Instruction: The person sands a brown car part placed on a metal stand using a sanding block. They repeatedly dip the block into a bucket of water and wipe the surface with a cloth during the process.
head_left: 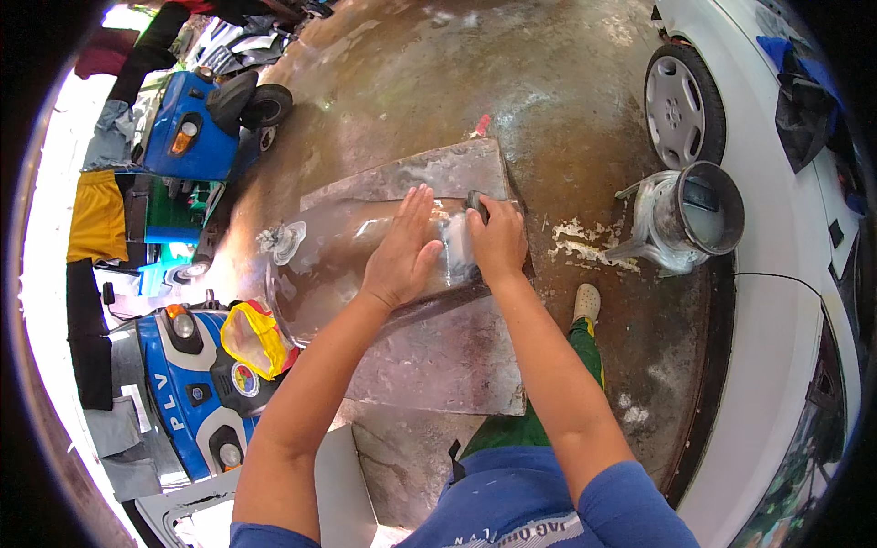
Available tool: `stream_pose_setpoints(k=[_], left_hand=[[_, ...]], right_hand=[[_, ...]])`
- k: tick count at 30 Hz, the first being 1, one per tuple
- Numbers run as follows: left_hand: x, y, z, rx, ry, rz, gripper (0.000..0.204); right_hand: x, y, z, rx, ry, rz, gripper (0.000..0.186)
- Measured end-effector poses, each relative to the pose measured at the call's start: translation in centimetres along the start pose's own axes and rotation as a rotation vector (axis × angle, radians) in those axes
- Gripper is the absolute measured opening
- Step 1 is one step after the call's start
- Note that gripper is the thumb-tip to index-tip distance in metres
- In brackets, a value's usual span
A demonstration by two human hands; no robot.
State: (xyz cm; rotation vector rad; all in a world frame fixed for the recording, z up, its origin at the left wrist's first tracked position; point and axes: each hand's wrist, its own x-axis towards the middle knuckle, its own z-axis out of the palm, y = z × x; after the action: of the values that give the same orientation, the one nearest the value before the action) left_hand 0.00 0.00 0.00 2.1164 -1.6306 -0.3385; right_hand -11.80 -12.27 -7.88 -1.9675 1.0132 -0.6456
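A wet, glossy, brownish-grey curved panel (352,239) lies across a worn, stained board (438,365) in front of me. A whitish patch (454,247) shows on its right part. My left hand (402,251) rests flat on the middle of the panel, fingers outstretched and pointing away from me. At the panel's right end my right hand (498,239) is closed on a small dark pad (476,203), pressed against the surface. The pad shows only at the fingertips; the palm hides the rest. A crumpled clear plastic piece (281,241) sits at the panel's left end.
To the right, a dark-rimmed bucket (731,233) of cloudy liquid stands on a pale stool (653,224), beside a white car (776,301). Blue vehicles (196,128) stand at left. A yellow bag (254,340) lies left of the board. Hanging clothes (96,219) line the far left.
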Motion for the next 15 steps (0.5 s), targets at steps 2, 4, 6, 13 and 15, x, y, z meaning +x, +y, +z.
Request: stream_pose_setpoints(k=[2,4,6,13,15], left_hand=[[-0.7,-0.4,0.3,0.025,0.008,-0.022,0.074],[-5.3,1.6,-1.4,-0.035,-0.161,-0.053,0.074],[-3.7,1.2,-2.0,0.013,-0.123,-0.025,0.072],[-1.4,0.7,-1.1,0.047,-0.143,-0.047,0.070],[-1.4,0.5,-0.6,0.042,-0.115,-0.034,0.068]], right_hand=[[-2.0,-0.5,0.7,0.006,0.042,-0.099,0.038],[-13.0,-6.2,-1.7,0.048,-0.117,-0.027,0.036],[-11.7,-6.4,-1.5,0.087,-0.096,-0.140,0.035],[-4.3,-0.3,-0.4,0.133,-0.011,0.098,0.038],[-7.6,-2.1,-1.3,0.143,-0.074,-0.073,0.039]])
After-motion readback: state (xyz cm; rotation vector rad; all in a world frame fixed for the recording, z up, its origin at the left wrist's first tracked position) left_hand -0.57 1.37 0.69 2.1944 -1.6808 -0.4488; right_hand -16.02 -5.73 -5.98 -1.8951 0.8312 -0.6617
